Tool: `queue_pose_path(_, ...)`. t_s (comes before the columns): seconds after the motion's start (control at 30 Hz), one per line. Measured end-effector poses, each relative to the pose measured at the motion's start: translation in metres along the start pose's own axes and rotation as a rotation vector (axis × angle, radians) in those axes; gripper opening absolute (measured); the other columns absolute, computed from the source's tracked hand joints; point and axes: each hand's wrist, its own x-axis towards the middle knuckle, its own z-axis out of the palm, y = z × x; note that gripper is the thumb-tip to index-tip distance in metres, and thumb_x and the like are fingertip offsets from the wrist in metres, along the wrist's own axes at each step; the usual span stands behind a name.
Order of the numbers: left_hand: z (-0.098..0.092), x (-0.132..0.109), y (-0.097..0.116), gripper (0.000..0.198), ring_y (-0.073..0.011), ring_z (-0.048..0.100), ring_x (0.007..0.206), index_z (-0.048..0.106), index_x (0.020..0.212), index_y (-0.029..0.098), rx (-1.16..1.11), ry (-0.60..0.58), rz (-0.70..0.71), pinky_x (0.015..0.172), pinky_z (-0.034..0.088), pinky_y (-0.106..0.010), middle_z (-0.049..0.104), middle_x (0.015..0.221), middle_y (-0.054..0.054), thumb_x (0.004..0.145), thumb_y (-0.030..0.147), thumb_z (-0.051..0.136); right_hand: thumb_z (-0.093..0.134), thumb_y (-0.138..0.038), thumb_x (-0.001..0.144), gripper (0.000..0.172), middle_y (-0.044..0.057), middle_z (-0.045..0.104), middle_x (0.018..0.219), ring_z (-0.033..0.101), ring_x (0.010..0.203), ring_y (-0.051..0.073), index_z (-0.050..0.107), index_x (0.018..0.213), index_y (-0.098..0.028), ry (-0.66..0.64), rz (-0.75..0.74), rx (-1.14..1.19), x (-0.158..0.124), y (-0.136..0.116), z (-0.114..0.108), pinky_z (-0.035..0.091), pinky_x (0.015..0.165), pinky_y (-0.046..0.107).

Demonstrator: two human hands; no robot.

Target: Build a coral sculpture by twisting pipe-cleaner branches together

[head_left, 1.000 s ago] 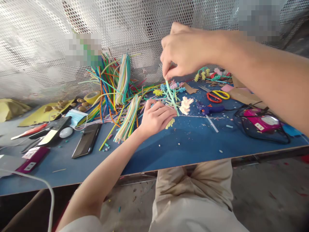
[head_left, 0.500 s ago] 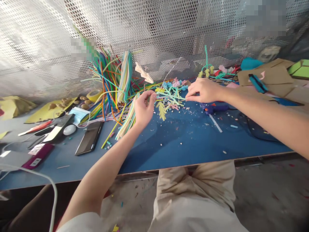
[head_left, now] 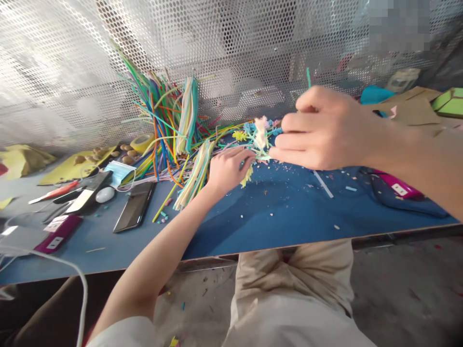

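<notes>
My left hand [head_left: 231, 168] is low over the table, its fingertips pinched on a pale green pipe-cleaner stem [head_left: 263, 157]. A fuzzy cream pipe-cleaner piece [head_left: 261, 134] stands just above those fingertips. My right hand [head_left: 325, 130] is raised nearer the camera, back of the hand showing and fingers curled. Its lower fingertips come close to the green stem; its thumb and whatever it grips are hidden. Under my left fingers hangs a yellow leaf-shaped piece [head_left: 247, 177]. Blue fuzzy flowers [head_left: 249, 127] and a yellow one [head_left: 239, 136] lie behind.
Bundled pipe cleaners [head_left: 203, 168] lie left of my left hand, with a large colourful heap [head_left: 159, 120] behind. Further left are a phone [head_left: 133, 207], a face mask [head_left: 119, 172] and a purple box [head_left: 60, 233]. A glue stick [head_left: 323, 184] pokes out below my right hand. Perforated metal [head_left: 235, 48] backs the table.
My right hand has risen toward the camera and its fingers have curled. My left hand has shifted slightly right, palm turned down. The cream piece has moved right, now between the hands.
</notes>
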Motion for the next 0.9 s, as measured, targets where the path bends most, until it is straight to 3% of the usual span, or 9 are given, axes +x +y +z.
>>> queue_pose_path(0.17, -0.005, -0.007, 0.022, 0.020, -0.0195, 0.071, 0.093, 0.077, 0.113, 0.027, 0.041, -0.007, 0.282, 0.080, 0.051, -0.035, 0.081, 0.107, -0.002, 0.105, 0.029, 0.059, 0.019, -0.042, 0.114, 0.070, -0.003, 0.069, 0.082, 0.060, 0.110, 0.019, 0.068, 0.070, -0.020, 0.061, -0.206, -0.214, 0.040, 0.016, -0.036, 0.034, 0.101, 0.058)
queue_pose_path(0.23, -0.008, -0.009, 0.027, 0.019, -0.0188, 0.071, 0.091, 0.076, 0.114, 0.028, 0.017, 0.020, 0.313, 0.078, 0.050, -0.035, 0.081, 0.106, -0.001, 0.104, 0.028, 0.061, 0.013, -0.059, 0.108, 0.081, -0.003, 0.074, 0.083, 0.060, 0.113, 0.022, 0.077, 0.078, -0.019, 0.026, -0.269, -0.219, 0.050, 0.041, -0.037, 0.031, 0.098, 0.061)
queue_pose_path(0.3, -0.011, -0.008, 0.028, 0.017, -0.0180, 0.070, 0.088, 0.076, 0.113, 0.028, -0.046, 0.073, 0.298, 0.079, 0.050, -0.035, 0.081, 0.102, -0.002, 0.103, 0.028, 0.062, 0.017, -0.069, 0.104, 0.084, 0.000, 0.079, 0.085, 0.061, 0.114, 0.023, 0.083, 0.086, -0.020, -0.010, -0.210, -0.161, 0.053, 0.073, -0.027, 0.032, 0.100, 0.058)
queue_pose_path(0.33, -0.013, -0.008, 0.028, 0.015, -0.0175, 0.070, 0.087, 0.075, 0.110, 0.026, -0.095, 0.109, 0.277, 0.079, 0.051, -0.035, 0.080, 0.100, -0.002, 0.103, 0.027, 0.062, 0.030, -0.070, 0.104, 0.075, 0.002, 0.080, 0.086, 0.061, 0.114, 0.023, 0.084, 0.088, -0.021, -0.021, -0.145, -0.113, 0.050, 0.089, -0.018, 0.034, 0.103, 0.055)
queue_pose_path(0.4, -0.015, -0.005, 0.025, 0.014, -0.0164, 0.068, 0.084, 0.074, 0.106, 0.024, -0.215, 0.182, 0.206, 0.079, 0.051, -0.033, 0.079, 0.096, -0.003, 0.104, 0.026, 0.061, 0.049, -0.064, 0.103, 0.058, 0.006, 0.081, 0.089, 0.061, 0.108, 0.022, 0.086, 0.093, -0.021, -0.021, -0.088, -0.045, 0.040, 0.117, 0.004, 0.037, 0.102, 0.050)
queue_pose_path(0.47, -0.016, -0.002, 0.023, 0.015, -0.0149, 0.066, 0.081, 0.073, 0.102, 0.022, -0.324, 0.235, 0.109, 0.077, 0.051, -0.031, 0.077, 0.093, -0.004, 0.105, 0.027, 0.059, 0.049, -0.059, 0.105, 0.054, 0.009, 0.080, 0.092, 0.060, 0.097, 0.021, 0.086, 0.096, -0.020, -0.025, -0.051, 0.004, 0.024, 0.134, 0.030, 0.038, 0.097, 0.048)
queue_pose_path(0.67, -0.011, 0.000, 0.022, 0.017, -0.0116, 0.059, 0.072, 0.073, 0.101, 0.020, -0.469, 0.178, -0.028, 0.070, 0.048, -0.027, 0.073, 0.091, -0.003, 0.103, 0.035, 0.064, 0.055, -0.049, 0.102, 0.040, 0.006, 0.077, 0.083, 0.058, 0.085, 0.023, 0.084, 0.089, -0.025, -0.037, 0.035, 0.148, -0.009, 0.132, 0.091, 0.039, 0.090, 0.044)
queue_pose_path(0.9, -0.003, 0.001, 0.013, 0.026, -0.0107, 0.055, 0.066, 0.078, 0.098, 0.022, -0.492, 0.232, -0.246, 0.060, 0.042, -0.025, 0.071, 0.085, -0.002, 0.102, 0.045, 0.066, 0.054, -0.045, 0.104, 0.039, 0.005, 0.077, 0.082, 0.058, 0.084, 0.022, 0.082, 0.086, -0.024, -0.010, 0.023, 0.203, -0.031, 0.112, 0.109, 0.038, 0.085, 0.040)
